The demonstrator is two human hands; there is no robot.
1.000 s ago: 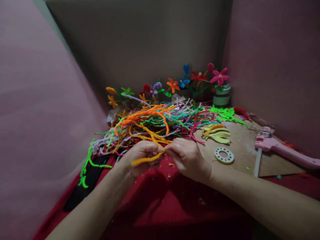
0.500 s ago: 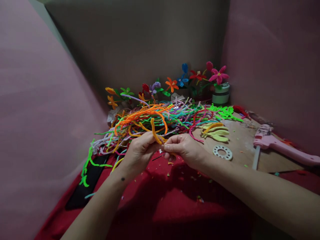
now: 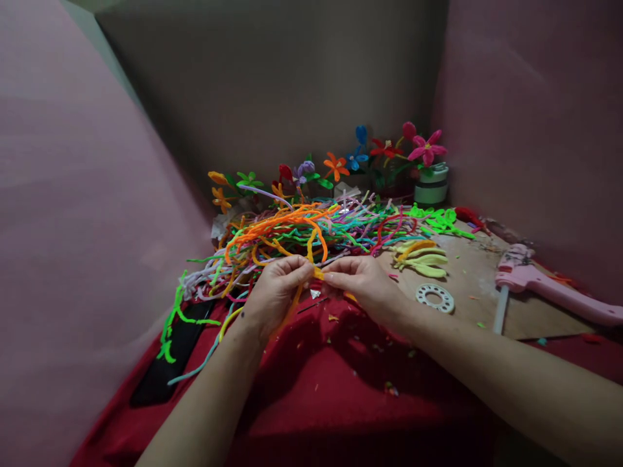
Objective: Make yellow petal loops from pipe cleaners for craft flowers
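My left hand (image 3: 285, 285) pinches an orange-yellow pipe cleaner (image 3: 318, 274) between thumb and fingers. My right hand (image 3: 357, 282) is closed on the same pipe cleaner, its fingertips close to the left ones. A bend of orange-yellow stem rises above the fingers, and another length hangs below my left hand. Just beyond both hands spreads a large heap of coloured pipe cleaners (image 3: 292, 224), bright orange ones on top. To the right of my right hand lie pale yellow petal-shaped pieces (image 3: 423, 259) with one orange one among them.
A pink glue gun (image 3: 540, 279) and a white ring with holes (image 3: 435, 298) lie on a board (image 3: 467, 266) at right. Fuzzy flowers (image 3: 335, 167) and a green jar (image 3: 431, 185) stand behind. A dark flat object (image 3: 168, 363) lies left on the red cloth (image 3: 331, 402).
The upright orange-yellow stem between my hands is now bent into a curve, and a length hangs below my left hand. My hands remain close together, both pinching.
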